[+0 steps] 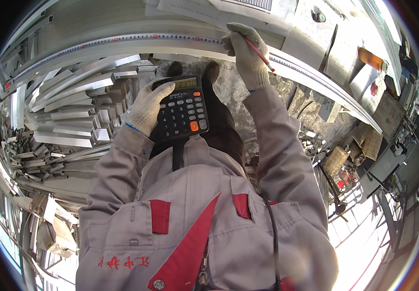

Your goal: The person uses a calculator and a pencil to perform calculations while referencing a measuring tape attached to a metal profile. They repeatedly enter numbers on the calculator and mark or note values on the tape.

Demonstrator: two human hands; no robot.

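Observation:
My left hand (146, 106), in a pale knitted glove, grips a black desk calculator (183, 109) by its left side, the thumb on top beside the display. Its keys are dark with a few orange ones. My right hand (248, 51), gloved alike, holds a red pencil (259, 54) and rests at the metal bench edge, over a long measuring tape (146, 37). The tape runs along the edge to both sides, and the glove covers a stretch of it. Fingertips of the right hand are curled and partly hidden.
Stacked metal profiles (69, 116) fill the left. Paper sheets (267, 14) lie on the bench, with an orange-brown bottle (370, 59) and a small round gauge-like object (319, 16) to the right. Cardboard pieces (338, 160) lie at lower right.

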